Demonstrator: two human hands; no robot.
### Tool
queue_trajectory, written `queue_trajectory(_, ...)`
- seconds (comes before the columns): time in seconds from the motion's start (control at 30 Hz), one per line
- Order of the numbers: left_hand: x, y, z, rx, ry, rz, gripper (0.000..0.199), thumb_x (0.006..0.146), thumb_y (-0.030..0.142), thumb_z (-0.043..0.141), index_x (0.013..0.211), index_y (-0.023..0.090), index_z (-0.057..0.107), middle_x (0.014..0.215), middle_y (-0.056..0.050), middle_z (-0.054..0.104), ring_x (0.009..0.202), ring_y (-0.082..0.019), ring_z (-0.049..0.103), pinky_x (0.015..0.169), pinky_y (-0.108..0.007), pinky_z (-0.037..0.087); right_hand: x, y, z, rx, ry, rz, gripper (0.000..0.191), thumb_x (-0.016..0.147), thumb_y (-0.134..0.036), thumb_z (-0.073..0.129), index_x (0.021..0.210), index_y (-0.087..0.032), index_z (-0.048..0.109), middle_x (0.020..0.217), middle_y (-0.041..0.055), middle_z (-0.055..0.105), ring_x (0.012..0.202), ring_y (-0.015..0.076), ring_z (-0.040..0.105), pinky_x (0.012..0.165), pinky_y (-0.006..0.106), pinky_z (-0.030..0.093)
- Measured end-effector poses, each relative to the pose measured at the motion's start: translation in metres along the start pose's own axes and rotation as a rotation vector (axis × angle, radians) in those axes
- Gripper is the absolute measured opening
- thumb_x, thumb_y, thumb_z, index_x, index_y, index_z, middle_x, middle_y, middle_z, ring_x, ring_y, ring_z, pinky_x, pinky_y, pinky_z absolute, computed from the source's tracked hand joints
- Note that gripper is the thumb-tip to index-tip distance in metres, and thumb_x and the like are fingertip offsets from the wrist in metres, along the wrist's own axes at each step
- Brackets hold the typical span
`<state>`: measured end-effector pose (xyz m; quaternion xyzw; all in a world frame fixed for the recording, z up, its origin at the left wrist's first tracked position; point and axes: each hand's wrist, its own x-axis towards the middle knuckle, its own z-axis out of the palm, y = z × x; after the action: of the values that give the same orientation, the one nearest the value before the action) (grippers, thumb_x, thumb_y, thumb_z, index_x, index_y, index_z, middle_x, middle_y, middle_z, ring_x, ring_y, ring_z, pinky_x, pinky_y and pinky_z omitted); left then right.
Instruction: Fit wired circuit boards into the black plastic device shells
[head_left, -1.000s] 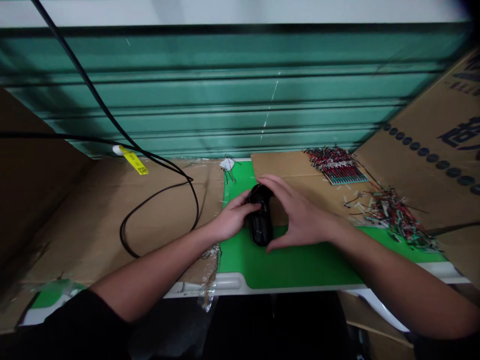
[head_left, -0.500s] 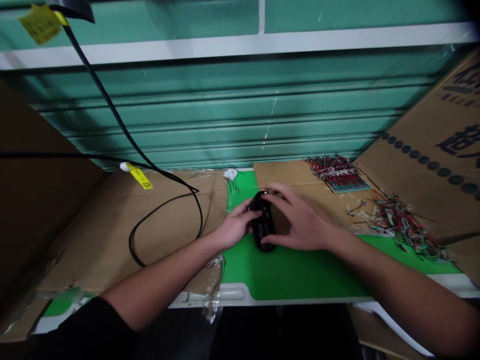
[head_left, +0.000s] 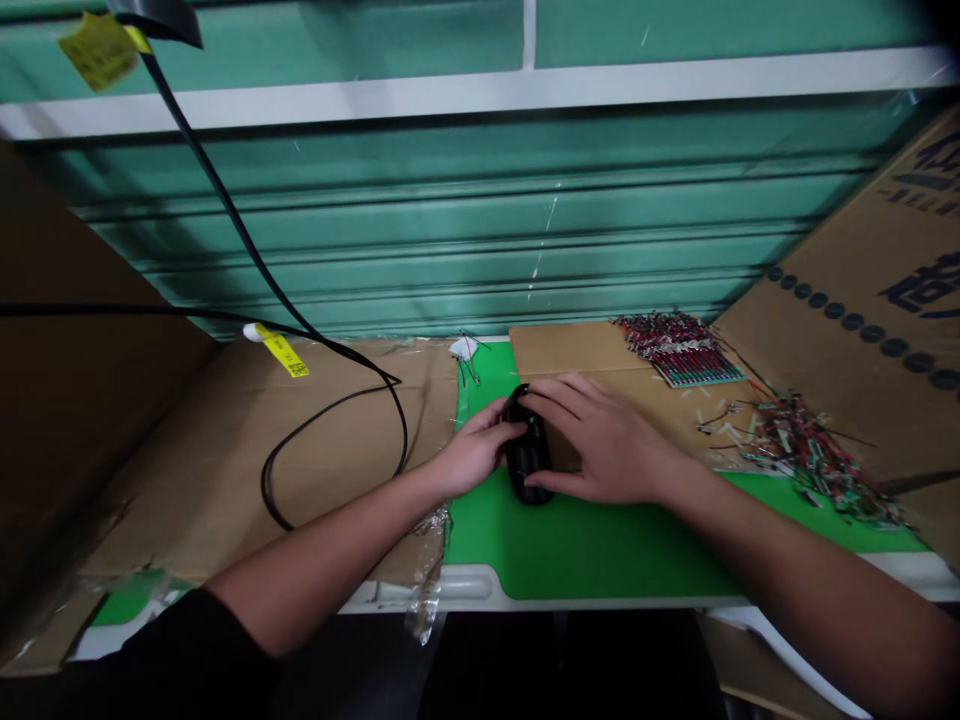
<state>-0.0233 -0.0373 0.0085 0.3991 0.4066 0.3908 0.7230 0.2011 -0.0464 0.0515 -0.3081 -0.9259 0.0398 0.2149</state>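
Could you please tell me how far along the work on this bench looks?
Done, it seems: a neat row of red-and-black wired pieces sits at the back. In hand: the left hand and right hand grip a black oval casing on the green mat. Left: a loose heap of wires still lies to the right.

Green mat [head_left: 585, 540]: loose cut wires [head_left: 806, 455] at right end, overlapping mat edge. Beyond mat, on cardboard sheet [head_left: 570, 350], red-black wire bundle [head_left: 679, 348]. Left of mat, black cable [head_left: 330, 440], yellow tag [head_left: 282, 350].
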Motion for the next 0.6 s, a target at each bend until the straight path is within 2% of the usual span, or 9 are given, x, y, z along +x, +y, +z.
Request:
queue_trajectory(0.1,-0.001,0.001,0.001,0.016,0.009,-0.021,0.045,0.072,0.033,0.090,0.112,0.022,0.074,0.099,-0.001,0.072,0.090,-0.019,0.065,0.076,-0.028,0.049,0.000,-0.001,0.000,0.016,-0.013,0.023,0.084,0.094,-0.066,0.077,0.157,-0.016,0.053,0.148,0.0200,0.064,0.133,0.0427,0.058,0.114,0.066,0.052)
queue_trajectory(0.23,-0.001,0.001,0.002,0.008,-0.002,-0.006,0.046,0.072,0.035,0.091,0.112,0.022,0.074,0.100,-0.001,0.072,0.095,-0.021,0.065,0.080,-0.029,0.049,-0.002,-0.004,0.003,0.077,-0.023,0.038,0.088,0.092,-0.070,0.078,0.157,-0.017,0.052,0.145,0.0201,0.066,0.134,0.0424,0.057,0.113,0.064,0.052)
queue_trajectory(0.4,-0.001,0.001,0.001,0.029,0.025,-0.017,0.047,0.073,0.036,0.090,0.115,0.023,0.075,0.109,-0.003,0.075,0.100,-0.022,0.066,0.079,-0.029,0.048,-0.003,0.001,0.005,0.164,-0.007,0.048,0.107,0.081,-0.076,0.085,0.163,-0.021,0.043,0.145,0.0196,0.063,0.133,0.0432,0.057,0.113,0.068,0.051)
queue_trajectory(0.5,-0.001,0.001,0.000,0.047,0.021,-0.009,0.047,0.074,0.036,0.090,0.116,0.022,0.075,0.104,-0.003,0.074,0.093,-0.021,0.066,0.076,-0.029,0.048,-0.004,0.005,0.006,0.257,0.016,0.053,0.126,0.067,-0.072,0.097,0.167,-0.025,0.035,0.154,0.0205,0.051,0.144,0.0451,0.052,0.120,0.068,0.047)
queue_trajectory(0.6,-0.003,0.002,-0.001,0.026,-0.021,-0.033,0.047,0.074,0.036,0.090,0.117,0.022,0.074,0.100,-0.003,0.073,0.088,-0.020,0.068,0.078,-0.030,0.050,-0.005,0.006,0.009,0.320,0.011,0.086,0.151,0.056,-0.064,0.105,0.174,-0.028,0.019,0.170,0.0222,0.029,0.159,0.0476,0.037,0.128,0.066,0.041)
